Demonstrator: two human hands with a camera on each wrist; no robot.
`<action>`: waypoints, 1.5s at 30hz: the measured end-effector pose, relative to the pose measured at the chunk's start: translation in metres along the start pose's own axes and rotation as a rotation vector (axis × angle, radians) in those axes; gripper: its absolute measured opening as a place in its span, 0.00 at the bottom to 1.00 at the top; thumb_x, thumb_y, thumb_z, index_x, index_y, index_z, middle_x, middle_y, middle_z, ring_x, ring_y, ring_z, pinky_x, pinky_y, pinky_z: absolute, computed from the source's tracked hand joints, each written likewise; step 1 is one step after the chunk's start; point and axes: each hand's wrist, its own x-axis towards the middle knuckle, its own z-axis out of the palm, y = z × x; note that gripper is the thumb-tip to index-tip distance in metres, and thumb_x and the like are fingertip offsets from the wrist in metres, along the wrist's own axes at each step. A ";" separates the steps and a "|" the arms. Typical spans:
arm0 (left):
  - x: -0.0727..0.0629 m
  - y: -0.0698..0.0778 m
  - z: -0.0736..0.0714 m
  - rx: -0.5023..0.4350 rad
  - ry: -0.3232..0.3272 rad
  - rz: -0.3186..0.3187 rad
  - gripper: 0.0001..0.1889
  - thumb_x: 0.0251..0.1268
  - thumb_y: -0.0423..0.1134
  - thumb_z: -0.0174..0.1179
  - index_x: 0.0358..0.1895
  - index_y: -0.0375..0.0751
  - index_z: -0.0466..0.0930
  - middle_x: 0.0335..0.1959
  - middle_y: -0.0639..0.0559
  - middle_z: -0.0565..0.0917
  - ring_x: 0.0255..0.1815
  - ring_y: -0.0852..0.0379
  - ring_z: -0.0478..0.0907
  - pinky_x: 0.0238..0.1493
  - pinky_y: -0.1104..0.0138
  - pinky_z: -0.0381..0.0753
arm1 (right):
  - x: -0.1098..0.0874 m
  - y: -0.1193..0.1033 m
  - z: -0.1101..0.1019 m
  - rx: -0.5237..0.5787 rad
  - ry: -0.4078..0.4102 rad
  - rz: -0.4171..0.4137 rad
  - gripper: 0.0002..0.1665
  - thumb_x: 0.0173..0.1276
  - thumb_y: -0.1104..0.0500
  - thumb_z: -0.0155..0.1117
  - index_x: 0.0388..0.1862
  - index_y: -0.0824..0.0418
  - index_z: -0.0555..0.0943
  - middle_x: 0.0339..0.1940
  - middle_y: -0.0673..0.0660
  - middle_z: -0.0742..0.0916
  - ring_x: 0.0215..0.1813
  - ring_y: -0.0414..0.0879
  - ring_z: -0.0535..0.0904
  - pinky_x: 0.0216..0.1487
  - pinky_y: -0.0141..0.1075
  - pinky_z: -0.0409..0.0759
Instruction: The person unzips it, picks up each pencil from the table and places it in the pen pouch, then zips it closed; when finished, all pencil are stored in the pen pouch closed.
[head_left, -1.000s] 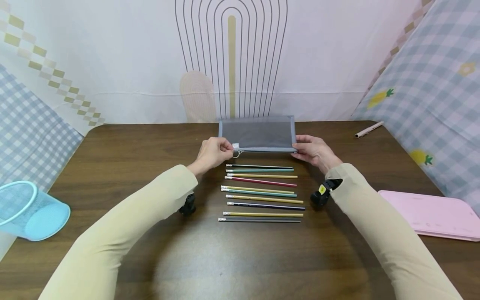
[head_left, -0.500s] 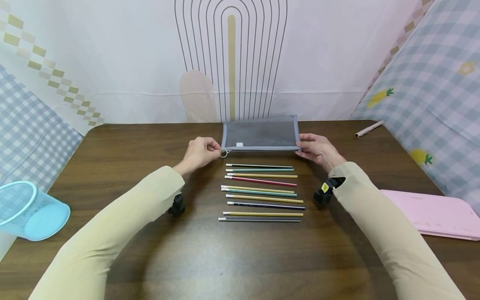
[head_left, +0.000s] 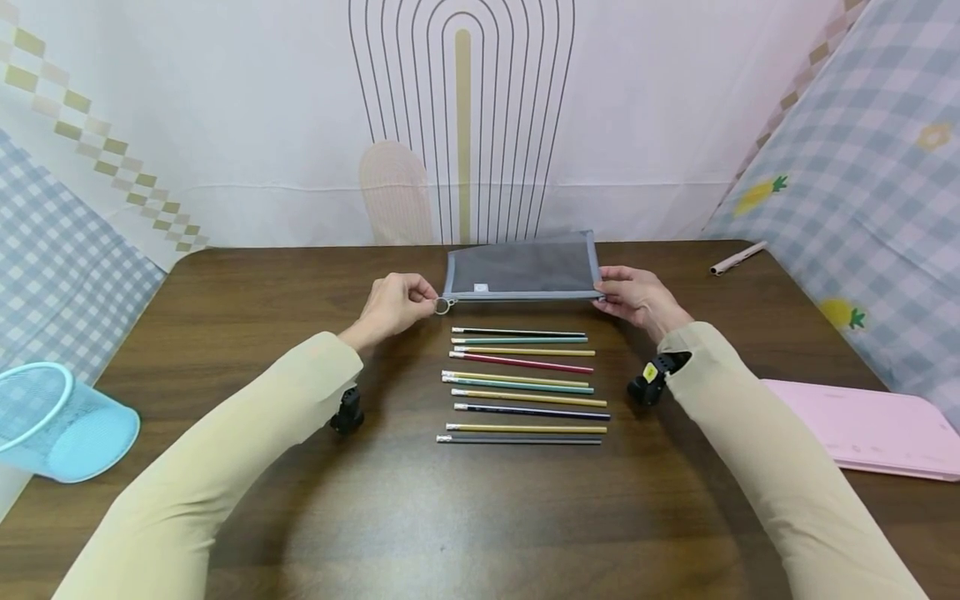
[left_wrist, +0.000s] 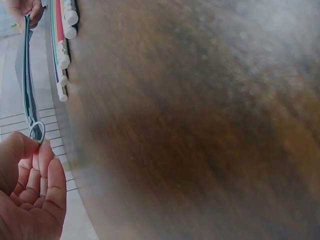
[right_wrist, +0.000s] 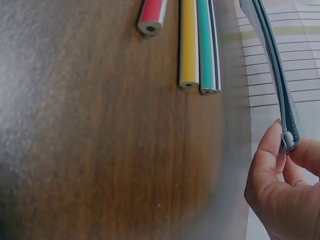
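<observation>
A grey zip pouch [head_left: 517, 267] with see-through panels and a pale blue-grey edge is held at the back of the table, behind the pencils. My left hand [head_left: 393, 307] pinches the ring [head_left: 442, 307] of its zip pull at the pouch's left end, between thumb and forefinger. My right hand [head_left: 639, 298] grips the right front corner, thumb on one side and fingers on the other. In the right wrist view the zip [right_wrist: 281, 85] shows two rows of teeth with a dark gap between. Several pencils [head_left: 525, 387] lie in parallel rows, their eraser ends to the left.
A light blue mesh cup [head_left: 82, 425] lies tipped at the left edge. At the right sits a flat pink object [head_left: 862, 425], partly behind the right sleeve. A slim white pen-like stick [head_left: 738, 258] lies at the back right. Patterned cloth [head_left: 637, 125] hangs behind the table.
My left hand has moved left, taking the zip-pull ring from near the white label to the pouch's left end. The pouch and my right hand have shifted slightly right. The pencils stay put.
</observation>
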 end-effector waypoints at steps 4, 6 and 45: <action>0.000 -0.001 -0.001 -0.002 -0.004 0.007 0.04 0.54 0.33 0.60 0.32 0.39 0.84 0.29 0.48 0.85 0.32 0.56 0.78 0.37 0.69 0.73 | 0.001 -0.001 -0.002 0.025 -0.008 -0.003 0.10 0.67 0.69 0.56 0.44 0.56 0.73 0.28 0.49 0.81 0.29 0.40 0.77 0.33 0.27 0.82; 0.000 -0.002 -0.003 -0.001 -0.002 0.015 0.04 0.54 0.33 0.60 0.32 0.39 0.83 0.29 0.47 0.85 0.32 0.56 0.78 0.37 0.69 0.72 | 0.001 -0.002 -0.003 0.037 -0.015 -0.006 0.10 0.67 0.69 0.56 0.43 0.57 0.73 0.26 0.48 0.81 0.28 0.39 0.77 0.32 0.27 0.81; -0.006 -0.012 0.003 -0.102 -0.127 -0.073 0.05 0.57 0.37 0.64 0.33 0.38 0.83 0.23 0.54 0.83 0.21 0.66 0.74 0.23 0.76 0.71 | -0.007 -0.005 -0.003 0.072 -0.036 -0.041 0.11 0.68 0.69 0.54 0.47 0.60 0.71 0.25 0.48 0.82 0.28 0.39 0.76 0.32 0.26 0.81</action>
